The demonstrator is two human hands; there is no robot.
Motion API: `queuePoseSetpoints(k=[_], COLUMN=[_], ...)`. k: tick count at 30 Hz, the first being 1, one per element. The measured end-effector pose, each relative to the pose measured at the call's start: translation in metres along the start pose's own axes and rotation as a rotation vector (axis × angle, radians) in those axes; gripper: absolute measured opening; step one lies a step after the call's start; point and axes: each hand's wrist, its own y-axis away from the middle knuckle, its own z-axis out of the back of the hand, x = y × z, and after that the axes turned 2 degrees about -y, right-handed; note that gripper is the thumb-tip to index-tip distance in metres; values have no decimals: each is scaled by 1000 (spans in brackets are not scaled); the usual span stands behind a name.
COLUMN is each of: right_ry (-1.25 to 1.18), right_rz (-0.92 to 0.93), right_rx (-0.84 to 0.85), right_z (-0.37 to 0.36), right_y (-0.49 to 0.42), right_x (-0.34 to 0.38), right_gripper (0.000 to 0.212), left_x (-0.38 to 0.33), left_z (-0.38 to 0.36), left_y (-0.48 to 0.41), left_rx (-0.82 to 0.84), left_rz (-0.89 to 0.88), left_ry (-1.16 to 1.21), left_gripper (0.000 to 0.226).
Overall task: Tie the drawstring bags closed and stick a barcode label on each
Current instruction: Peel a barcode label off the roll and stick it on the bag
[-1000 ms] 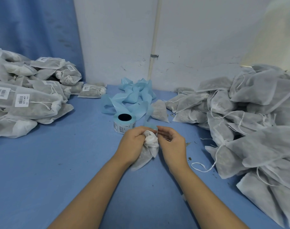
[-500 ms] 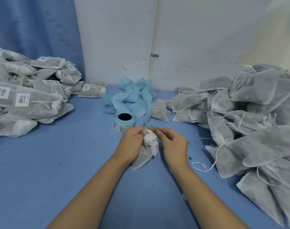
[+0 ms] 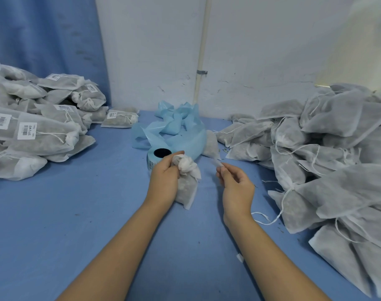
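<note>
The bag (image 3: pixel 186 183), neck bunched, sits mid-table (image 3: pixel 76 213), gripped by the left hand (image 3: pixel 164 181). The right hand (image 3: pixel 236 184), just beside it, pinches a blurred white strip (image 3: pixel 216 162), probably a label. Judged step: labelling. The next move calls for pressing the strip flat on the bag's side.

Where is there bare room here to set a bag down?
Bare table lies left of the left hand, in front of the labelled pile, and between the forearms. Crowded: label roll and backing ribbon behind the hands, untied bags at right.
</note>
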Motion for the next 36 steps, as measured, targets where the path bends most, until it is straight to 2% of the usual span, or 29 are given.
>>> queuePoseSetpoints(k=[3,6,10,15,19,23,36], right_ry=[10,-33,-76,-95,-473,-507,-480], right_rz=[-23,-18,-6,-99,-499,-681,-714], right_rx=[19,33,71,87,85,143,212], right_z=[1,0,0,-3,-12,-25,-27], right_y=[1,4,5,9,11,22,34], right_x=[1,4,6,13,26,29,23], right_gripper=[22,16,20,22,11,3,3], left_x=[0,0,2,2,-2,-6,-11], left_z=[0,-4,-4,-3,-6,-12,-21], left_y=[-2,-1,-3,-7,-7,-4,2], left_rx=[-30,-39,-80,-234,-315,-327,-308], left_rz=[11,-44,-70,-13,-23,-18,-59], left_ry=[-4,20,37,63,118,168,225], left_gripper=[60,71,62,44,39,39,39])
